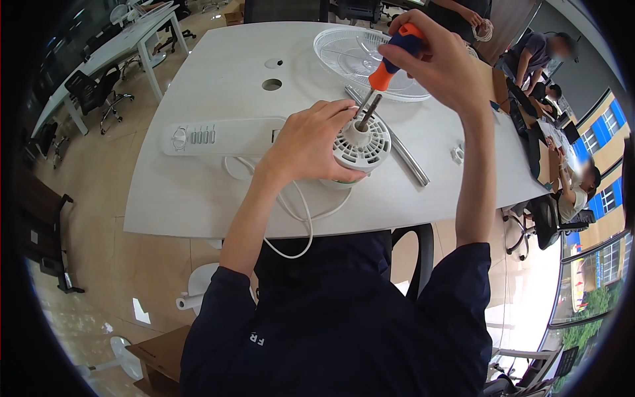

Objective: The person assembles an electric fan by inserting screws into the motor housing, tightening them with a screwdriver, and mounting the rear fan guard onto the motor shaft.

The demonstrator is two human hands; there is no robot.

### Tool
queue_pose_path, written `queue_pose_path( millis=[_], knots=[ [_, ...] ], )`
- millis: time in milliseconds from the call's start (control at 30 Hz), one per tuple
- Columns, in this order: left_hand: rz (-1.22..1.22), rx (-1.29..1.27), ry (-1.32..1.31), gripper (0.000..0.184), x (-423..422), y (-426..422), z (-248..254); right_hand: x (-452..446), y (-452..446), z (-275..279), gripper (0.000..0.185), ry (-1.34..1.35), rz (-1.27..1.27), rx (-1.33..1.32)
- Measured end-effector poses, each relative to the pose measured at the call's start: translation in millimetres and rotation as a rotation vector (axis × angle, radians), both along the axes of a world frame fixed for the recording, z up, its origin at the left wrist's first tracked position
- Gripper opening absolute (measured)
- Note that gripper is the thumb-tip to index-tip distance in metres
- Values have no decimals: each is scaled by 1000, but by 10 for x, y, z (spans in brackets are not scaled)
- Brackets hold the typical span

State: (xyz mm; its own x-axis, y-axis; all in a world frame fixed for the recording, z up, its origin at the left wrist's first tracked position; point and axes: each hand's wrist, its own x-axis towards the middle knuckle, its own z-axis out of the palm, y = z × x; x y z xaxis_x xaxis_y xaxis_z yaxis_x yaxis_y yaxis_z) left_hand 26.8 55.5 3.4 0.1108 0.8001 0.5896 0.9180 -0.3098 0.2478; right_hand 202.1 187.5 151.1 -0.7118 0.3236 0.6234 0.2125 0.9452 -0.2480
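Observation:
My left hand (314, 142) is wrapped round a white fan motor housing (362, 151), which has a slotted round face and a metal shaft pointing up. In my right hand (433, 56) is a screwdriver (382, 76) with an orange and blue handle. Its blade angles down to the housing beside the shaft; the tip is hard to make out. Left of the housing lies a white control panel (221, 137) with a dial and several buttons. A white cord (311, 228) runs from this area over the table's front edge.
A metal pole (407, 159) lies on the white table (198, 205) right of the housing. Behind it is a round fan grille (331, 46). A small clear part (458, 153) sits to the right. Other people (529, 56) are at the right, and a cardboard box (159, 357) stands on the floor.

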Motion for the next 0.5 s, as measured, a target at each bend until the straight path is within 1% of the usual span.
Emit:
queue_pose_path(
  millis=[67, 200, 267, 400, 433, 467, 500],
  knots=[
    [2, 0, 1, 100, -2, 5, -14, -36, -35, -43, 39, 61, -100, 85],
    [14, 15, 0, 99, 14, -3, -23, -55, -206, -83, 38, 126, -162, 104],
    [6, 13, 0, 98, 20, -10, -1, -62, -295, -103, 35, 155, -244, 105],
    [3, 6, -4, 97, 6, 1, -9, -84, -276, -179, 37, 189, -254, 96],
    [-2, 9, -2, 97, 3, 7, -13, -104, -198, -236, 41, 207, -202, 134],
    [-6, 28, -13, 96, 2, 5, -21, -59, -172, -275, 41, 211, -209, 133],
    [-10, 48, -23, 95, -9, 10, -12, 12, -136, -288, 42, 221, -141, 61]
  ],
)
